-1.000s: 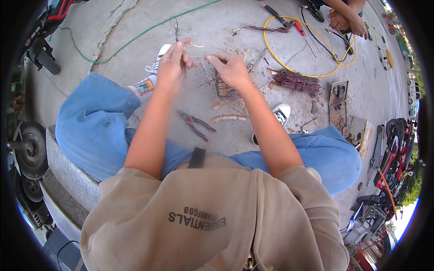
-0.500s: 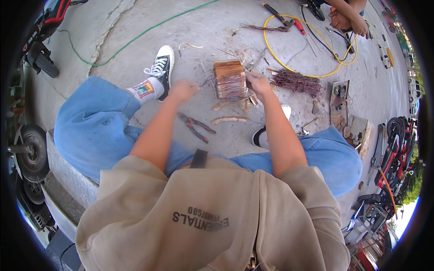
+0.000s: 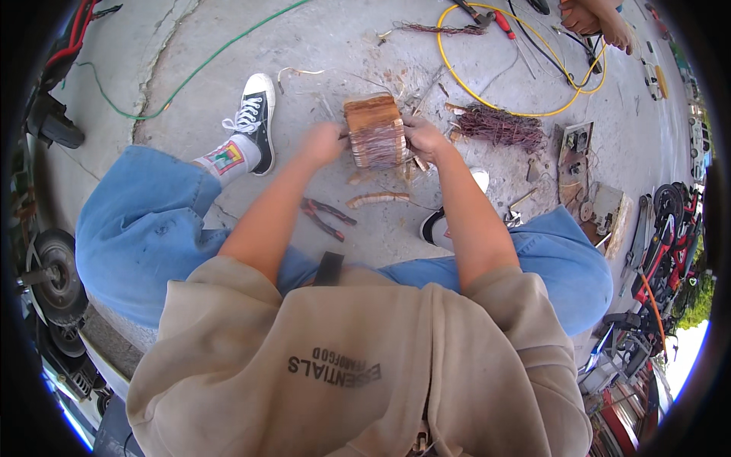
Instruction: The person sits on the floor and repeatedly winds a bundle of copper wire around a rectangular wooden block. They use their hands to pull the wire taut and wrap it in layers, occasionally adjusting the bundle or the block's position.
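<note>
A blocky brown transformer core wound with copper wire (image 3: 374, 131) is gripped from both sides just above the middle of the frame — the left hand (image 3: 323, 142) is clamped on its left face, the right hand (image 3: 423, 137) closed on its right edge, fingers curled around it. The core is held low over the grey concrete ground (image 3: 320, 46), between the black-and-white canvas sneaker (image 3: 257, 114) at its left and a tangled pile of reddish stripped copper wire (image 3: 499, 126) at its right. Red-handled pliers (image 3: 326, 217) are left lying below the left forearm, with a short curved bundle of wire (image 3: 378, 199) beside them. The step in hand is judged to be a turning or steadying of the core — more winding looks ready to be pulled. For that, one hand would have to be freed and the pliers picked up.
</note>
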### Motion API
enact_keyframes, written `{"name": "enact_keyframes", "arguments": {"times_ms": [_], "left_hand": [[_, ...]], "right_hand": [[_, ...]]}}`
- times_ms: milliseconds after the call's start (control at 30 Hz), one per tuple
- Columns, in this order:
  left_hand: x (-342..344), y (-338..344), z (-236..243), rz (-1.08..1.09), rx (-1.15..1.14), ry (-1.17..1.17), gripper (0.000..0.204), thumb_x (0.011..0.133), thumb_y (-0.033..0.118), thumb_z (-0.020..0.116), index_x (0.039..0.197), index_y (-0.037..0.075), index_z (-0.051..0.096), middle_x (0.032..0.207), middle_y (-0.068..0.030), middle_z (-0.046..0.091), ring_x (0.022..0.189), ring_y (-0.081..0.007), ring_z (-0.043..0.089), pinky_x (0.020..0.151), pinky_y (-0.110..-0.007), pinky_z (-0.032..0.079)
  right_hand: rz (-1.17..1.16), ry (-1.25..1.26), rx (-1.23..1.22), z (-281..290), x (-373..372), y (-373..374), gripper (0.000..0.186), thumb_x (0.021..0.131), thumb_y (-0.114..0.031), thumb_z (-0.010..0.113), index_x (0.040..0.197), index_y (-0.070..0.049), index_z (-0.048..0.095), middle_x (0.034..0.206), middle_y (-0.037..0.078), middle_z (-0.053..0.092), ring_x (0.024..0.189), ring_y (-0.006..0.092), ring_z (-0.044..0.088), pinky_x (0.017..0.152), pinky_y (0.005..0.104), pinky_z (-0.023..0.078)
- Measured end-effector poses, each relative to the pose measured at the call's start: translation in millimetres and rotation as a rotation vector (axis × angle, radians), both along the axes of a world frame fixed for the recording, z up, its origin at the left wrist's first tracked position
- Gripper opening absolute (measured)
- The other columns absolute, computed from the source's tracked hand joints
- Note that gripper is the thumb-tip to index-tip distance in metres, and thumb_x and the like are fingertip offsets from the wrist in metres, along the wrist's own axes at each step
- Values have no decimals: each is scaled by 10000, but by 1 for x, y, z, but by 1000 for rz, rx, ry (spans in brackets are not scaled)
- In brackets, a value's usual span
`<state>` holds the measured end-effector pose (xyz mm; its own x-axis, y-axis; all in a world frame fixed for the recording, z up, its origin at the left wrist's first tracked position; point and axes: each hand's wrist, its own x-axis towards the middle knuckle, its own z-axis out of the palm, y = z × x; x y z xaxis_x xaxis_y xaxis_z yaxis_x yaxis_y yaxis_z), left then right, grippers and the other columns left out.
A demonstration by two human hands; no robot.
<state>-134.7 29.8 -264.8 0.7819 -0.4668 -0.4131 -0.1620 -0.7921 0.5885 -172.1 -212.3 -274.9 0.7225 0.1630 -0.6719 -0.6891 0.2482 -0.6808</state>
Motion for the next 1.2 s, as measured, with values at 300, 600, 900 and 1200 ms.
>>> {"name": "enact_keyframes", "arguments": {"times_ms": [300, 600, 900, 1200], "left_hand": [[-7, -11, -70, 179, -298, 24, 216, 789, 116, 629, 927, -43, 677, 863, -269, 661, 814, -388, 666, 716, -423, 500], [1, -3, -40, 201, -246, 272, 243, 825, 127, 654, 971, -65, 681, 868, -167, 704, 832, -246, 664, 751, -365, 499], [66, 13, 63, 200, -416, 32, 318, 919, 194, 559, 1151, -10, 637, 961, -107, 699, 837, -141, 648, 757, -277, 511], [36, -96, 105, -235, -665, 88, 373, 965, 220, 562, 1265, -1, 551, 977, -55, 669, 787, -113, 578, 764, -264, 498]], "right_hand": [[-152, 130, 88, -2, 6, 16, 305, 929, -22, 535, 1228, 32, 552, 1093, 141, 656, 923, 201, 657, 827, 338, 549], [-226, -44, -111, -16, -1, 13, 231, 925, -55, 567, 1123, 55, 611, 966, 100, 677, 792, 163, 659, 699, 290, 562], [-607, -853, -1249, 129, 44, -72, 153, 875, -79, 606, 971, 5, 691, 783, 94, 683, 727, 132, 635, 693, 274, 489], [-584, -1790, -1146, 359, 6, -7, 311, 940, -22, 544, 1245, 5, 489, 1035, 76, 650, 808, 124, 607, 720, 207, 507]]}}
